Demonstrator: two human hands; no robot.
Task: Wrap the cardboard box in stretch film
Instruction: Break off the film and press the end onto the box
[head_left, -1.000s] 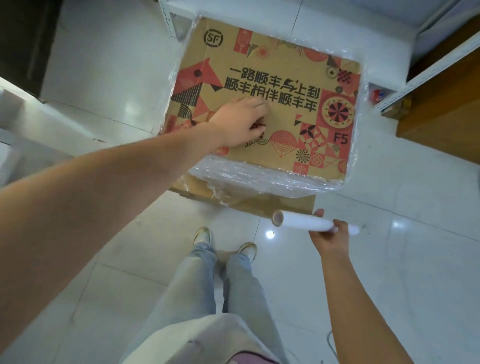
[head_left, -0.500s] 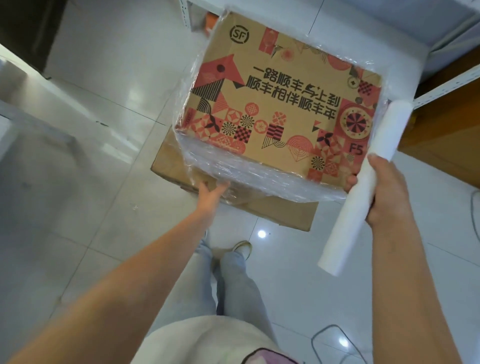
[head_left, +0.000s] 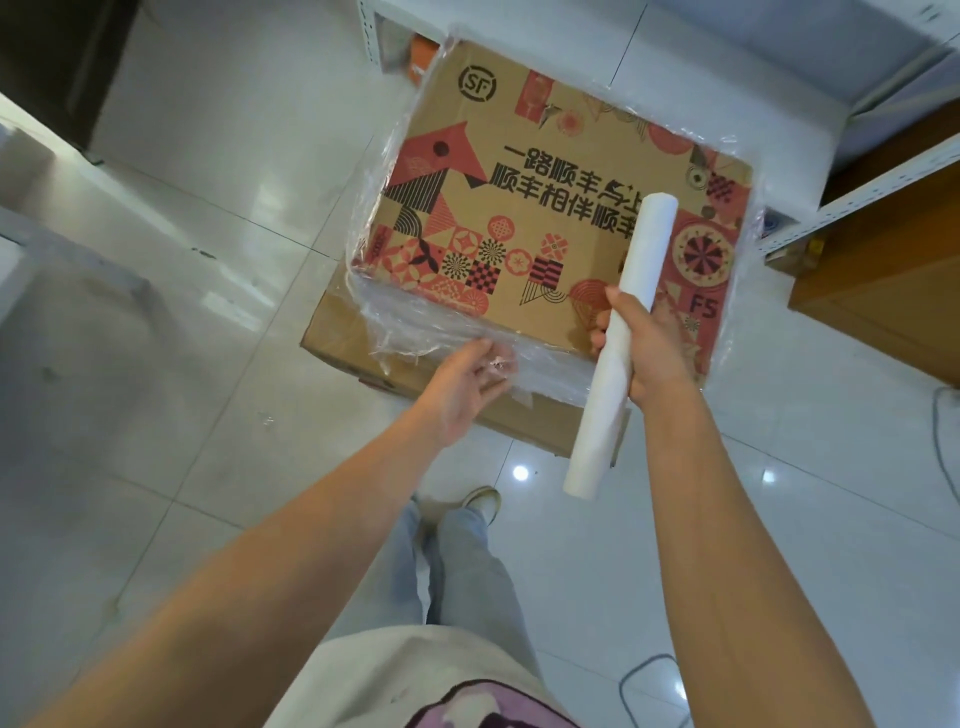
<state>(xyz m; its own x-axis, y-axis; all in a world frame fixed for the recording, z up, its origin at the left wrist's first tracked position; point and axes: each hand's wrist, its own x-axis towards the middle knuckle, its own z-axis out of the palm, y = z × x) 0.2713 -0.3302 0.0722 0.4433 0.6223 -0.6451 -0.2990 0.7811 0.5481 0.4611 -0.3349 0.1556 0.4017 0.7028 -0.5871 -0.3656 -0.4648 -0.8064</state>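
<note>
Red-printed cardboard box (head_left: 519, 218) on floor, sides film-wrapped; white film roll (head_left: 618, 358) tilted above its near-right corner.

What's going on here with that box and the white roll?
A person is wrapping a printed cardboard box in clear stretch film. The right hand grips the white film roll around its middle, holding it tilted over the box's near right corner. The left hand reaches with relaxed fingers to the film bunched along the box's near edge. Film already clings around the sides, while the top looks mostly bare. The box sits on another cardboard piece.
</note>
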